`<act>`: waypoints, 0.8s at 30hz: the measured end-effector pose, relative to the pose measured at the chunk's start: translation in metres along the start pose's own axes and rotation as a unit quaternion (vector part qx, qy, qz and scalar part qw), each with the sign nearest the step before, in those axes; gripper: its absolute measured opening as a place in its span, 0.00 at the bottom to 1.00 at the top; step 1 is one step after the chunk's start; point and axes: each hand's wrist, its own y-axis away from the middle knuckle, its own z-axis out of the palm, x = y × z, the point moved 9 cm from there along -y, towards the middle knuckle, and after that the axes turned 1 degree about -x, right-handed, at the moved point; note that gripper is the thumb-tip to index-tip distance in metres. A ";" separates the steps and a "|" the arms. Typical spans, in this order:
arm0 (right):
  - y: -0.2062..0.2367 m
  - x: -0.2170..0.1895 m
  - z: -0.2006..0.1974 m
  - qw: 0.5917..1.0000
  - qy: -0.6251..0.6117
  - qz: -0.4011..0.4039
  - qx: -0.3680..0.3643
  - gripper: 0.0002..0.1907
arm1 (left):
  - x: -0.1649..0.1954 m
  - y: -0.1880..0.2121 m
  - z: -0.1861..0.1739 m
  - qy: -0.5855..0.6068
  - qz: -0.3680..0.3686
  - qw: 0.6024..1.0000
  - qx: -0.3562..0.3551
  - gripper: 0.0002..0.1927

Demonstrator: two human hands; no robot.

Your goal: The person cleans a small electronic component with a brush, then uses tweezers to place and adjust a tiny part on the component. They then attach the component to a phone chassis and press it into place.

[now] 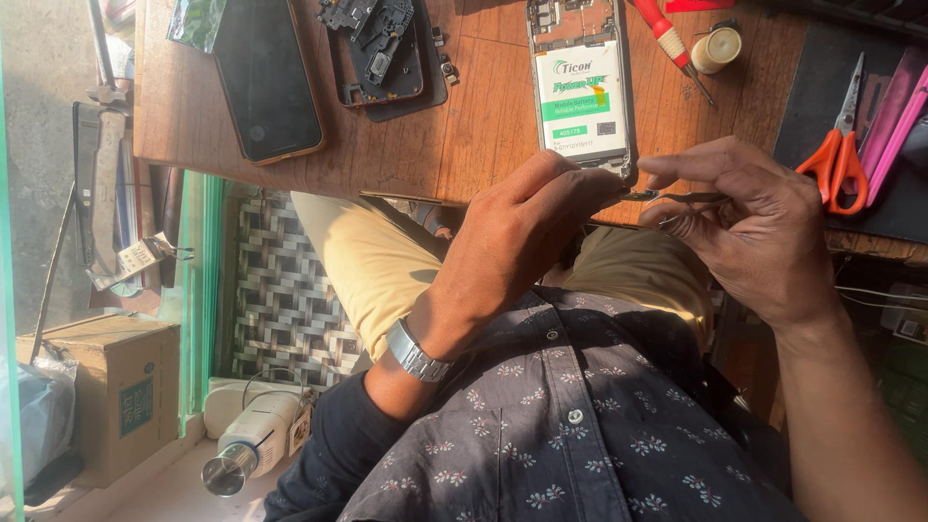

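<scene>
Since the opened phone [582, 87] lies back-off at the worktop [474, 135] edge with its battery bare, we judge it light, stiff and fragile, best held by its rim. Our left hand [527, 227] pinches its lower corner; our right hand [749, 217] has its grip closed on thin tweezers [677, 197] touching that corner.

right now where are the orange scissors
In the head view, the orange scissors lie on the dark mat at the table's right edge, just above the right hand, beside pink tools.
</scene>
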 end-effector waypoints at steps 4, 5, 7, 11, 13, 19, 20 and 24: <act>0.003 -0.002 -0.002 0.999 0.015 -0.004 0.029 0.16 | 0.001 0.000 -0.003 0.004 0.020 1.000 0.010 0.16; 0.004 -0.005 -0.001 0.998 0.055 -0.025 0.028 0.16 | 0.001 0.001 -0.004 0.003 0.028 1.000 0.014 0.16; 0.006 -0.003 0.000 0.998 0.053 -0.034 0.027 0.12 | 0.000 0.002 -0.003 0.002 0.035 0.999 0.016 0.17; 0.010 0.000 -0.003 0.993 0.104 -0.040 0.032 0.09 | 0.000 0.004 -0.004 0.014 0.047 0.998 0.039 0.14; 0.013 -0.004 -0.001 0.989 0.124 -0.069 0.037 0.10 | 0.001 0.006 -0.007 0.044 0.057 0.995 0.063 0.11; 0.017 -0.031 0.013 0.929 0.318 -0.185 0.051 0.14 | -0.044 0.014 0.025 0.398 -0.205 0.893 0.044 0.20; 0.017 -0.035 0.016 0.915 0.346 -0.198 0.055 0.14 | -0.048 0.013 0.029 0.415 -0.220 0.882 0.033 0.22; 0.008 -0.028 0.013 0.944 0.295 -0.138 0.056 0.14 | -0.058 0.011 0.034 0.473 -0.236 0.848 0.033 0.21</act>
